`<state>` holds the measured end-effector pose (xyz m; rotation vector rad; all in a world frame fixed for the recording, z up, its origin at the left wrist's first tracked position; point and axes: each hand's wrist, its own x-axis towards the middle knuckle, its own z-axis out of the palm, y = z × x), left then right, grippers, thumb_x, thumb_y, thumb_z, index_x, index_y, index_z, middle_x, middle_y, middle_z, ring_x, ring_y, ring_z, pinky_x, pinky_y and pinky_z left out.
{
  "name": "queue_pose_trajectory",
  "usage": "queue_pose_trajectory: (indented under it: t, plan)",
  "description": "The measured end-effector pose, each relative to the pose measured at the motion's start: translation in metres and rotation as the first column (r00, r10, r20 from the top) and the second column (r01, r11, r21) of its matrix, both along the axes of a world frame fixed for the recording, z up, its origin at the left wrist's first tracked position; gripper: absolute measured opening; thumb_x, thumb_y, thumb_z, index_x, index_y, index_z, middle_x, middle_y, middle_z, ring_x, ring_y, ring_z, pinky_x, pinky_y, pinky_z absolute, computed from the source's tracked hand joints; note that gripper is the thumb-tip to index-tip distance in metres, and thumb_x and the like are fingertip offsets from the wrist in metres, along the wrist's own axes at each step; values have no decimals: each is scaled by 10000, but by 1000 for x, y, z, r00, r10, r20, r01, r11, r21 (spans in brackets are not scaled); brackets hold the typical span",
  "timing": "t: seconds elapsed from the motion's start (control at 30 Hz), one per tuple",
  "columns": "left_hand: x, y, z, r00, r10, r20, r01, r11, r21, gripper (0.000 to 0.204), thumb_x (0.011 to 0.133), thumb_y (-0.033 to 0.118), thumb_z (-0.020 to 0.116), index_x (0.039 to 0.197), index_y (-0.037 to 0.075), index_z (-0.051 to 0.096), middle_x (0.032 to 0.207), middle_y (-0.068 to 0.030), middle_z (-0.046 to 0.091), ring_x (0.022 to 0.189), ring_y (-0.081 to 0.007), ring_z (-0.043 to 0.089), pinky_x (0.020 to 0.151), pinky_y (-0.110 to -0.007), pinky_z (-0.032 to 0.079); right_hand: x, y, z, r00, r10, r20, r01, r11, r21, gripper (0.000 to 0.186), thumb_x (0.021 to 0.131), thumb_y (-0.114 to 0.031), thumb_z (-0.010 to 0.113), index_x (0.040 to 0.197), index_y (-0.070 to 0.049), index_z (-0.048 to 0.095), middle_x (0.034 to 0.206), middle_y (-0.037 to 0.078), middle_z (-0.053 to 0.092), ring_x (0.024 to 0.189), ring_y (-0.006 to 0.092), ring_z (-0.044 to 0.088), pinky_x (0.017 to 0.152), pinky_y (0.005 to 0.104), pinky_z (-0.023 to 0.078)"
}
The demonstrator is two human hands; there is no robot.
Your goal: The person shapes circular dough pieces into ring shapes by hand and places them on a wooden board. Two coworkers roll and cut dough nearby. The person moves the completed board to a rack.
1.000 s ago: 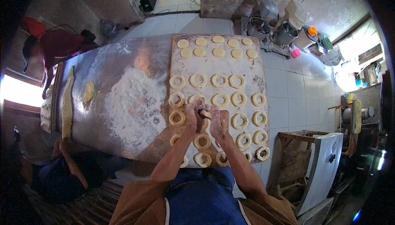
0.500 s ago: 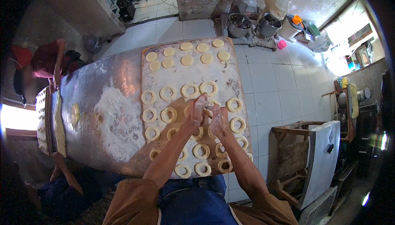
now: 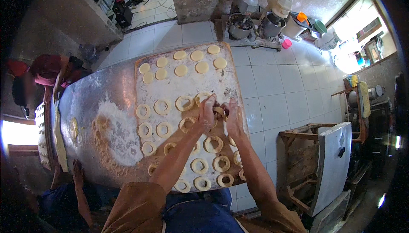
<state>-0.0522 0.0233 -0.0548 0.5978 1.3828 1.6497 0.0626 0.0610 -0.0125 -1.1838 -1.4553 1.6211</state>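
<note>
Over the right part of a floured board, my left hand and my right hand are close together, fingers curled in. Between them is a ring of raw dough, with my fingers closed on its two sides. Beyond my left hand lies another dough ring, partly covered by the fingers. Several more pale rings, such as one dough ring nearer me, lie in rows on the board; my forearms hide some. Flat dough discs sit in two rows at the board's far end.
Left of the board, loose flour covers part of the metal table. A long dough strip lies at its left end, with one person beyond and another person's hand nearer. Mixers stand at the back; a wooden-framed stand is at right.
My hands have drawn slightly apart, and the dough ring now shows between them. The board sits further left in view. At lower left, the person's hand has moved from the dough strip onto the table.
</note>
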Motion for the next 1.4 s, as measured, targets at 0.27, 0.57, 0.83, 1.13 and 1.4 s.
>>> queue_pose_trajectory:
  t: [0.27,0.57,0.83,1.13,1.4]
  plan:
    - [-18,67,30,586,-108,-803,-107,972,-209,248,860,202,522,979,-15,543,931,-215,608,895,-410,554,836,-498,427,12,54,21,911,-96,401,-100,892,441,349,718,-112,725,1005,15,572,726,98,617,648,195,579,606,362,469]
    - [-33,59,25,258,-349,-901,65,937,-344,274,756,263,649,930,52,654,894,-162,640,911,-358,564,830,-479,409,44,59,-19,811,-121,572,-192,869,457,376,750,-151,725,1085,-59,581,771,106,623,702,282,615,654,386,483]
    - [-61,60,12,228,-125,-966,-260,948,-184,283,776,260,631,976,60,635,912,-188,639,913,-350,578,848,-497,401,9,92,-24,832,-266,487,-186,693,696,301,766,-117,662,1043,-24,590,797,152,646,807,347,617,725,453,479]
    - [-108,118,-31,655,6,-755,-250,945,-209,294,820,168,590,1057,-1,553,954,-231,610,959,-387,574,851,-468,445,-95,172,-43,776,-35,629,-450,668,593,186,739,-89,659,917,-40,638,913,198,640,933,375,592,790,452,481]
    - [-97,-104,54,623,401,-672,-386,904,181,304,751,76,702,1033,21,603,968,-158,630,978,-297,602,842,-405,468,-99,49,-23,944,108,312,-267,805,530,189,755,-134,718,901,-21,675,758,69,675,702,132,605,658,307,498]
